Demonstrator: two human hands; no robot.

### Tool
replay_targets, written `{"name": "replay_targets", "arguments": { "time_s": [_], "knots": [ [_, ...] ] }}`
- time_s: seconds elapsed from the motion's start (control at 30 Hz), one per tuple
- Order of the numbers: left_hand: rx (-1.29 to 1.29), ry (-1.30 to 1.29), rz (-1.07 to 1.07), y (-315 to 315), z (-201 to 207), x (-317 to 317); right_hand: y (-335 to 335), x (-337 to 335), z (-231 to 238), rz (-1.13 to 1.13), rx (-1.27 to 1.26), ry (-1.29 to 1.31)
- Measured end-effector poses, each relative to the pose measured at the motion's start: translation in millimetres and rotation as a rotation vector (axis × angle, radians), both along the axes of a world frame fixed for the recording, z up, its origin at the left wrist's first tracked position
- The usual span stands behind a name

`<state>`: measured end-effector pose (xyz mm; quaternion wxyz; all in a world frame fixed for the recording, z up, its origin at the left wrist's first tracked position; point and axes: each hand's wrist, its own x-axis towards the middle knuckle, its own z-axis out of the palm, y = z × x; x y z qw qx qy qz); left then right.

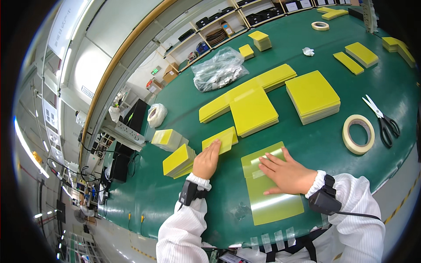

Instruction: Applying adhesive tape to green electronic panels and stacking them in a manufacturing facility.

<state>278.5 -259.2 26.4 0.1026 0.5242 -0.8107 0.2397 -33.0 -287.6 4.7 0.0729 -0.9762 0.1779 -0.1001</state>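
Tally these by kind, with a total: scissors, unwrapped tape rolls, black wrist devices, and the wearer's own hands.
Scissors: 1
Unwrapped tape rolls: 2
Black wrist devices: 2
Wearer's own hands: 2 (left hand, right hand)
Total: 7

Sheets point(261, 201) before stacks point(254, 111); scissors point(381, 117) right

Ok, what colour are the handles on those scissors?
Black; the scissor handles show best in the head view.
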Motion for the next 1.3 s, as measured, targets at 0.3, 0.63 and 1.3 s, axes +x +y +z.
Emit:
{"name": "replay_targets", "arguments": {
  "time_s": [0.3, 0.63, 1.3],
  "knots": [
    [-0.079, 0.066, -0.265, 55.6, 32.7, -88.7, -7.7, 16.3, 24.9, -0.108, 1.855, -0.755],
    [0.119, 0.276, 0.027, 68.2, 12.4, -86.9, -11.2, 9.9, 27.5, -0.241, 1.6, -0.701],
    [0.281, 0.066, 0.425, 77.0, 3.7, -16.6, -95.9, -110.5, 39.1, -0.918, 0.571, -0.355]
  ]
}}
